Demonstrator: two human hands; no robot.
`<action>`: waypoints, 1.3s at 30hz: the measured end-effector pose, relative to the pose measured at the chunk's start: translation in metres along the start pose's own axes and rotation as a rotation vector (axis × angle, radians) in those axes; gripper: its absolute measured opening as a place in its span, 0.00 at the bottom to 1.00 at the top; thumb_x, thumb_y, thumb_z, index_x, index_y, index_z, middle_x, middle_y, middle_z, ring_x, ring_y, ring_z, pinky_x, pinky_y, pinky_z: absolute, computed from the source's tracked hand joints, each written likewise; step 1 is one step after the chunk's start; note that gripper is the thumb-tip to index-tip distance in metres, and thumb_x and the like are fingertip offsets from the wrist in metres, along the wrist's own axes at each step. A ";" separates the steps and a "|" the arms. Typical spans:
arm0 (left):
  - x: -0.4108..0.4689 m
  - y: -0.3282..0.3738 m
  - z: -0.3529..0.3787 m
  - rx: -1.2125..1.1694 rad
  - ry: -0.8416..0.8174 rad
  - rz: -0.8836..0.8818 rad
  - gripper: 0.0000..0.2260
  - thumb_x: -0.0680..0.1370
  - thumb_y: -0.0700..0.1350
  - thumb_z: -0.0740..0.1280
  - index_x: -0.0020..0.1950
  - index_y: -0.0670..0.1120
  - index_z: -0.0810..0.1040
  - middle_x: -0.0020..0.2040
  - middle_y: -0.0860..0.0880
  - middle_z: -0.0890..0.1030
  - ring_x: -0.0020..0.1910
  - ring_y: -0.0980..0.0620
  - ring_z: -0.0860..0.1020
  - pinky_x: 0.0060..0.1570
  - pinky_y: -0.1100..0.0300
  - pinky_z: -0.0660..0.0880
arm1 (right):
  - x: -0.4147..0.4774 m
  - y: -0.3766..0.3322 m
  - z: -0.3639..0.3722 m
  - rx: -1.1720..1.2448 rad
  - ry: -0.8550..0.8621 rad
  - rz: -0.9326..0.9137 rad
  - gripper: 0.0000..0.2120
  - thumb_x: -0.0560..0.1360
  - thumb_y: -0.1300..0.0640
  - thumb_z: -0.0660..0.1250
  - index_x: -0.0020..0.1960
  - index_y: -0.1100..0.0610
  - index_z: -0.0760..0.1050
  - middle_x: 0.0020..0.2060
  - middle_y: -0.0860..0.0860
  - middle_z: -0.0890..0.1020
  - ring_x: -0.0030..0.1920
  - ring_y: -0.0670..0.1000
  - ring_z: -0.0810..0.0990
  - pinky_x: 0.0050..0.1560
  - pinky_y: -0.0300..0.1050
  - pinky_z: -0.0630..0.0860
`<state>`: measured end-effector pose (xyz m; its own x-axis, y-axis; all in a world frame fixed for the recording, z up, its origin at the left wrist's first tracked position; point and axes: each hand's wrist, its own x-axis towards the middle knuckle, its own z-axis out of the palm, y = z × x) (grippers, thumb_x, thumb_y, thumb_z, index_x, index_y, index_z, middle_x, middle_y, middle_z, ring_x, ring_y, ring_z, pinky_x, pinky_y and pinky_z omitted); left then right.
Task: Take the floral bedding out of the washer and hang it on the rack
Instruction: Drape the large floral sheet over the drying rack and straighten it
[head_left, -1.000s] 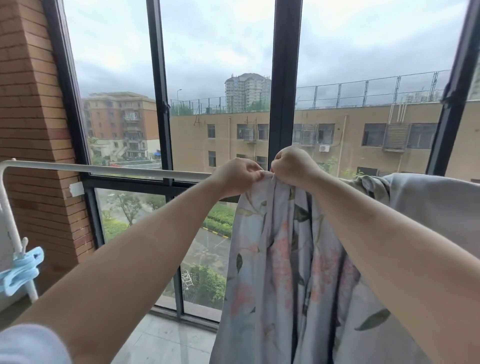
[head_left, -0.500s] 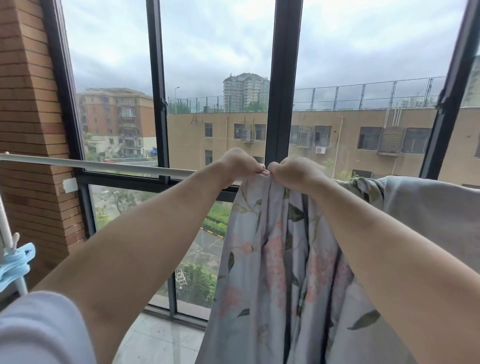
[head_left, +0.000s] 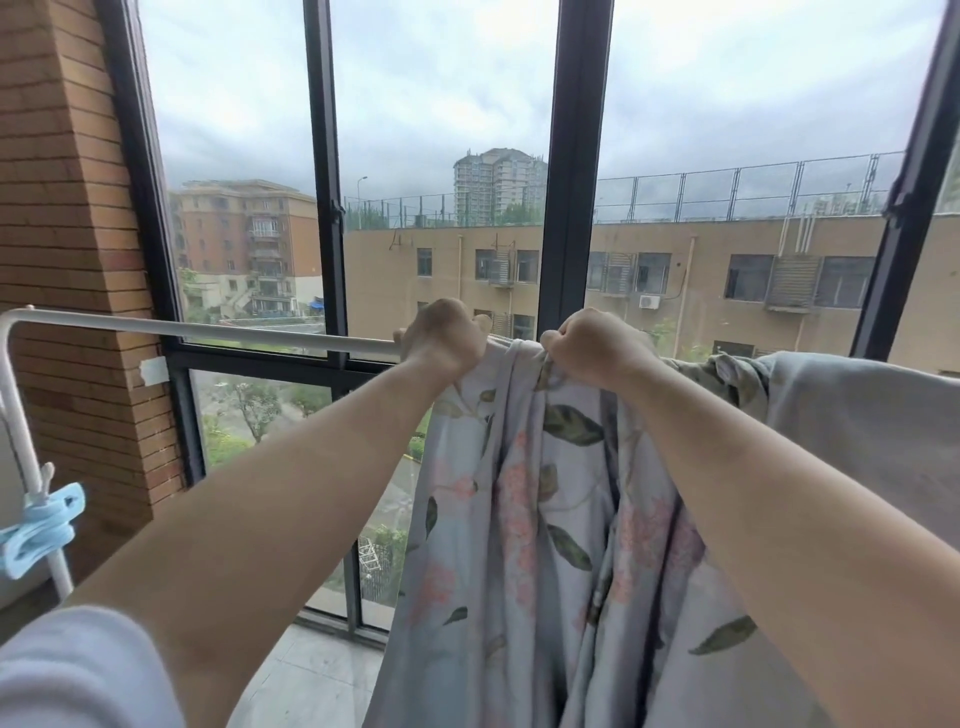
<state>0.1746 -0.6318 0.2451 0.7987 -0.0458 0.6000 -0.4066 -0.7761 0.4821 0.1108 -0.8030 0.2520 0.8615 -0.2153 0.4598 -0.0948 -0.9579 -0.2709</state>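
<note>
At the balcony window, my left hand and right hand are each fisted in a tight grip on the top edge of the floral bedding, which hangs over the white rack rail with more cloth draped to the right. The fabric looks soft, limp and probably damp-heavy, best held by its bunched hem. Compared with half a second ago, my fists have drawn apart along the rail, beginning to spread the cloth leftward.
</note>
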 end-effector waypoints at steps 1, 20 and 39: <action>-0.001 -0.001 -0.001 0.023 0.002 -0.001 0.17 0.81 0.50 0.62 0.33 0.46 0.72 0.32 0.49 0.74 0.39 0.43 0.77 0.44 0.51 0.73 | 0.000 0.000 0.000 0.006 0.004 0.000 0.18 0.80 0.43 0.58 0.49 0.54 0.80 0.44 0.53 0.82 0.46 0.58 0.79 0.47 0.49 0.72; 0.001 -0.063 -0.022 0.250 -0.104 0.141 0.22 0.83 0.60 0.50 0.55 0.50 0.80 0.52 0.48 0.83 0.55 0.45 0.77 0.66 0.43 0.66 | -0.002 -0.003 0.009 -0.129 0.095 -0.010 0.22 0.81 0.42 0.50 0.37 0.54 0.72 0.36 0.51 0.76 0.37 0.55 0.75 0.43 0.49 0.70; 0.011 -0.075 -0.019 -0.030 -0.024 0.022 0.20 0.84 0.53 0.60 0.42 0.42 0.82 0.40 0.45 0.83 0.45 0.43 0.78 0.56 0.50 0.73 | -0.018 -0.002 0.013 -0.311 0.142 -0.099 0.42 0.79 0.31 0.32 0.35 0.56 0.73 0.32 0.53 0.76 0.36 0.55 0.76 0.37 0.47 0.68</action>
<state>0.2057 -0.5618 0.2280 0.7995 -0.0784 0.5955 -0.4376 -0.7552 0.4881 0.1019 -0.7946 0.2331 0.7981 -0.1222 0.5900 -0.1809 -0.9826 0.0411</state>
